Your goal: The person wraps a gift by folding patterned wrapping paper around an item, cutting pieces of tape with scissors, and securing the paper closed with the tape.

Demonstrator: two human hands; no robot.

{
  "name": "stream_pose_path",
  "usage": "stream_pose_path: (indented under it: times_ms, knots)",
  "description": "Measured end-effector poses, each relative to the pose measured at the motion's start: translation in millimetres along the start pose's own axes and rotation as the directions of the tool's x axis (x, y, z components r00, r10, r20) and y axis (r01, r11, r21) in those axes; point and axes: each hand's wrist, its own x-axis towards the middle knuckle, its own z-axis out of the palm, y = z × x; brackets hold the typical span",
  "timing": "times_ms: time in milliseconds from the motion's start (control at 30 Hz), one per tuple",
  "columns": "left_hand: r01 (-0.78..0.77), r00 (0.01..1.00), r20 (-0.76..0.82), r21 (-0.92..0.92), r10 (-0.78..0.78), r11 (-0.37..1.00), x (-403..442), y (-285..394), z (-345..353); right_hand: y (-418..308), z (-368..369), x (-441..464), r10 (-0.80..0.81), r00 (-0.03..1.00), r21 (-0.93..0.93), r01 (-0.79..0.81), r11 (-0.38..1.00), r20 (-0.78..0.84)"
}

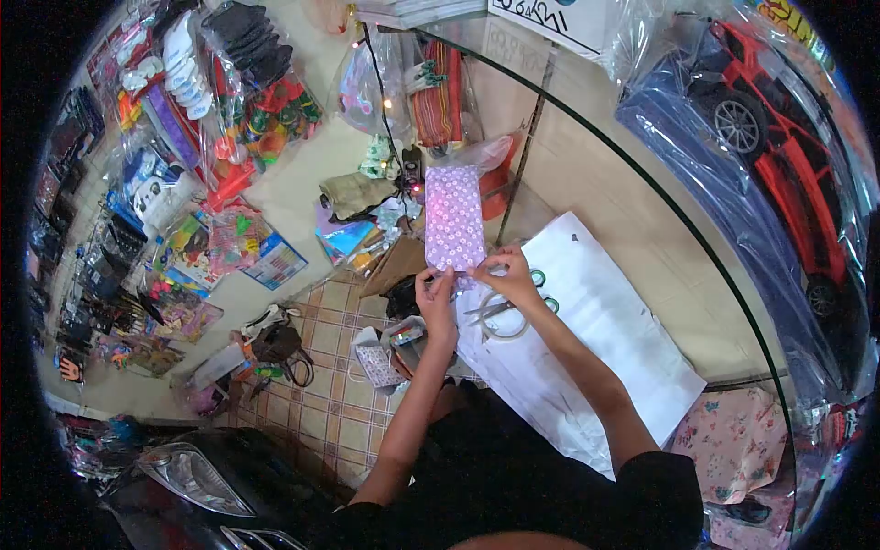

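Observation:
A flat oblong package (455, 215) in purple paper with small white flowers lies upright in view, its near end between my hands. My left hand (436, 301) pinches the near left corner of the paper. At the near right corner, the fingers of my right hand (509, 275) are closed on the paper's edge. Scissors (495, 312) with green handles lie just below my right hand, partly hidden by it. Beside them is a roll of tape (506, 323). Both rest on a large white sheet (596, 321).
A curved glass edge (642, 174) runs along the right, with a boxed red toy car (797, 174) beyond. Bagged toys hang at the left. A string of lights (387, 105) hangs behind the package. Bags (376, 357) stand on the tiled floor.

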Motion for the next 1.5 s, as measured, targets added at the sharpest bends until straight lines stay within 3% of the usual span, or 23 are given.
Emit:
stream_pose_path:
  times_ms: [133,300,433,500,533,633,733,833,867,967,1000,1100,1233,1333,1500]
  knots:
    - [-0.006,0.998,-0.06,-0.016,0.005,1.0,-1.3,1.0,4.7,4.3,1.8,1.0,0.008,1.0,0.059,-0.008,0.998,0.002]
    - [-0.074,0.994,-0.07,0.096,0.08,0.993,-0.3,-5.9,-7.3,-1.8,1.2,0.4,-0.001,1.0,0.062,0.002,0.998,-0.021]
    - [-0.054,0.989,-0.134,0.104,0.068,0.993,-0.9,0.3,-13.3,3.1,5.9,-0.2,-0.095,0.991,0.022,0.097,0.995,-0.098]
    - [-0.085,0.989,-0.098,0.243,0.111,0.966,0.7,4.5,-20.8,1.3,6.6,-1.8,-0.107,0.988,-0.001,0.108,0.994,-0.113]
    - [-0.102,0.988,-0.077,0.31,0.132,0.945,1.9,6.6,-24.3,-1.0,6.1,-2.3,-0.094,0.99,-0.004,0.094,0.996,-0.104]
    - [-0.352,0.93,0.08,0.475,0.359,0.806,6.8,11.7,-28.1,-3.4,5.1,-3.4,-0.064,0.994,-0.014,0.063,0.998,-0.093]
    - [-0.44,0.889,0.235,0.675,0.392,0.593,10.5,18.2,-39.0,-0.2,8.2,-3.5,-0.043,0.994,-0.015,0.042,0.999,-0.099]
    - [-0.451,0.864,0.18,0.692,0.471,0.563,8.6,18.7,-41.0,-2.2,7.3,-4.0,-0.011,0.996,0.01,0.012,1.0,-0.083]
    - [-0.381,0.899,0.081,0.628,0.43,0.678,9.4,17.9,-43.0,-3.8,6.6,-4.6,-0.011,0.997,0.025,0.013,1.0,-0.081]
    - [-0.402,0.878,0.024,0.576,0.477,0.712,19.6,17.4,-59.9,-3.5,5.8,-5.5,0.017,0.998,0.056,-0.013,0.998,-0.066]
    - [-0.331,0.926,0.027,0.543,0.378,0.771,22.9,22.6,-63.9,-2.8,6.2,-4.8,0.029,0.998,0.065,-0.025,0.998,-0.058]
    - [-0.445,0.89,0.154,0.503,0.43,0.741,37.9,27.7,-57.1,-0.1,6.5,-4.0,0.012,0.999,0.032,-0.01,0.999,-0.051]
    - [-0.614,0.79,0.518,0.67,0.329,0.418,48.8,61.8,-24.2,3.7,6.7,-2.6,-0.033,0.999,0.033,0.034,0.999,-0.04]
    - [-0.647,0.743,0.638,0.606,0.203,0.462,61.3,62.4,-17.3,0.5,5.5,-2.9,-0.048,0.998,0.02,0.049,0.999,-0.049]
    - [-0.63,0.74,0.658,0.608,0.137,0.484,66.7,59.9,-15.3,-7.5,4.8,-5.8,-0.079,0.991,0.002,0.08,0.997,-0.111]
